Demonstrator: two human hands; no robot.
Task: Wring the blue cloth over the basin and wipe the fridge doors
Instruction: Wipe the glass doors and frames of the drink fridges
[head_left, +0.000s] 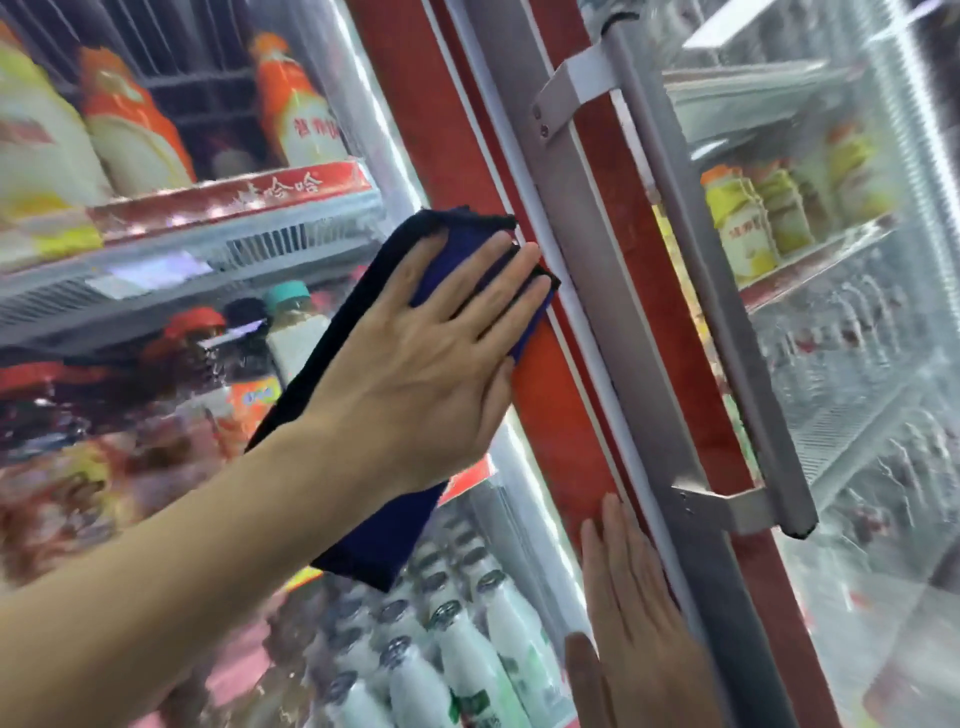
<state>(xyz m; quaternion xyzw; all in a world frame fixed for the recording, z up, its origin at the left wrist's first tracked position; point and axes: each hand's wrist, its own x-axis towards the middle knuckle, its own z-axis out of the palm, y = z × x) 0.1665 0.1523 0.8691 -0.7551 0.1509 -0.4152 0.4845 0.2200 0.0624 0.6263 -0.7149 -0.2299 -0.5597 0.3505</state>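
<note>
Pressing blue cloth (382, 535) flat-fingered with left hand (415, 358) on red fridge door (558, 415), right hand (634, 618) flat, wrist cut off

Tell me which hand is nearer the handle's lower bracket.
Right. The right hand lies flat on the frame just below-left of the bracket; the left hand presses the cloth higher up and farther left.

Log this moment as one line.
step: wiping fridge door | left hand: presses blue cloth flat on red door frame | right hand: flat on same frame, lower down
</note>
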